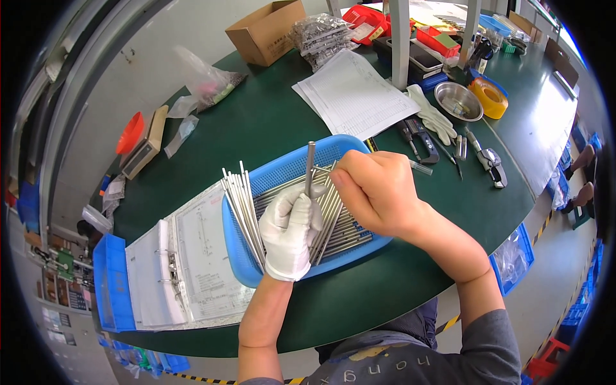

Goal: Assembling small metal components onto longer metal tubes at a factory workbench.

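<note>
Pale letters cross the grey shirt; print on the paper sheets is illegible.

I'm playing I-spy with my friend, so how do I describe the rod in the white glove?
On the dark green table, find the blue basket holding metal rods. Over it, the white-gloved left hand grips a single rod. It points nearly straight up in the picture and looks thicker and darker than the slim, shiny ones in the basket.

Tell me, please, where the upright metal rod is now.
In the head view, the upright metal rod is near the centre, in the gloved left hand over the blue basket, left of the bare right hand.
</note>
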The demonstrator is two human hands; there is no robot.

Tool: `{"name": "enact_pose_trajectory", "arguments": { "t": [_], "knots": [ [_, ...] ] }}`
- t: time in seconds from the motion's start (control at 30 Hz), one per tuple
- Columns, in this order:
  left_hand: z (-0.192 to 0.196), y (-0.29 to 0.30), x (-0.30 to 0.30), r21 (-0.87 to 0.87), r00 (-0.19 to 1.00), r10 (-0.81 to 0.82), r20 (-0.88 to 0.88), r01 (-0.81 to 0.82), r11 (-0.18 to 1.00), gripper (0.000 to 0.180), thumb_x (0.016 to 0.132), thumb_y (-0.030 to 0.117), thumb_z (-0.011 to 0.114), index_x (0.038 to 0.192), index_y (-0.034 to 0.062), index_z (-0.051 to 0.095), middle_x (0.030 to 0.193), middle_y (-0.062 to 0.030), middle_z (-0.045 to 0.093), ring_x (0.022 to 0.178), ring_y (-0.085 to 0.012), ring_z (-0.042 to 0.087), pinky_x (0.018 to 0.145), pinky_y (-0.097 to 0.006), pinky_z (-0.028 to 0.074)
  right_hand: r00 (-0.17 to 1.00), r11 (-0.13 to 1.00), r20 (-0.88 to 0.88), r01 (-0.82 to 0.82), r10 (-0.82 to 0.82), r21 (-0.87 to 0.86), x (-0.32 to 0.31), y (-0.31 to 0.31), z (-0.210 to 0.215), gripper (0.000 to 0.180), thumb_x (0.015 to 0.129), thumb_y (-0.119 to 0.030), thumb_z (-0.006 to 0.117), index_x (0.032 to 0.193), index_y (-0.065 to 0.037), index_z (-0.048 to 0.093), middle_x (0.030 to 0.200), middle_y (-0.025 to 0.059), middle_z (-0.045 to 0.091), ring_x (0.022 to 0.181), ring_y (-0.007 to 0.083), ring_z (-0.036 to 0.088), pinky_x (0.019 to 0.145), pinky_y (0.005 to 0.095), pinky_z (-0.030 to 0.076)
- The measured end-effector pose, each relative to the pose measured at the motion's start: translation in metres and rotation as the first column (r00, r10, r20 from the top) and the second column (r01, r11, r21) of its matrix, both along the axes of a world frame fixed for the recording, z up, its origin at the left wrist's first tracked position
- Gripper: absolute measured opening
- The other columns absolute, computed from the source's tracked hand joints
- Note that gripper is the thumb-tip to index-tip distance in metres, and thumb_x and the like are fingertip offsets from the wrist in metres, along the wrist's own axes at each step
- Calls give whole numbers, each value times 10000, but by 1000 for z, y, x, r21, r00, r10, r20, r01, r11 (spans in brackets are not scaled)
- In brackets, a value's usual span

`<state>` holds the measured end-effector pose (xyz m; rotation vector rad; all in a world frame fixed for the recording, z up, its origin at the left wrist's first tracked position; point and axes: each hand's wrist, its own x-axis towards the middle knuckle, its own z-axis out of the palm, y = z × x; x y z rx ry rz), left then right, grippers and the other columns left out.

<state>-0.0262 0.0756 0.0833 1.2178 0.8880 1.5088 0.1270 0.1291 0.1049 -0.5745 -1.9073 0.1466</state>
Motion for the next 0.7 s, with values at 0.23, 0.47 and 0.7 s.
{"name": "enact_pose_trajectory", "arguments": {
  "t": [0.23,0.47,0.7],
  "knots": [
    [2,-2,2,-23,1000,29,0,-29,999,214,935,145,466,1021,-12,584,579,8,464,445,-27,329,403,-170,235,999,1000,-41,-12,12,12,2,-1,-1,102,763,3,564,684,-26,506,490,69,447,381,224,426,377,317,320],
    [2,-2,3,-42,1000,10,18,-10,999,227,932,134,467,1057,-24,574,586,8,461,457,-28,337,410,-167,238,999,999,-17,27,-27,24,0,-2,-1,146,745,-3,590,652,-35,481,487,63,441,379,221,428,374,320,323],
    [1,-3,4,-11,988,125,-87,-127,992,242,921,103,482,1101,-31,572,599,8,472,475,-31,364,428,-174,253,995,985,-23,103,-100,138,-7,-2,-6,169,703,0,613,644,-45,461,495,63,448,384,242,436,374,325,339]
  ]
}}
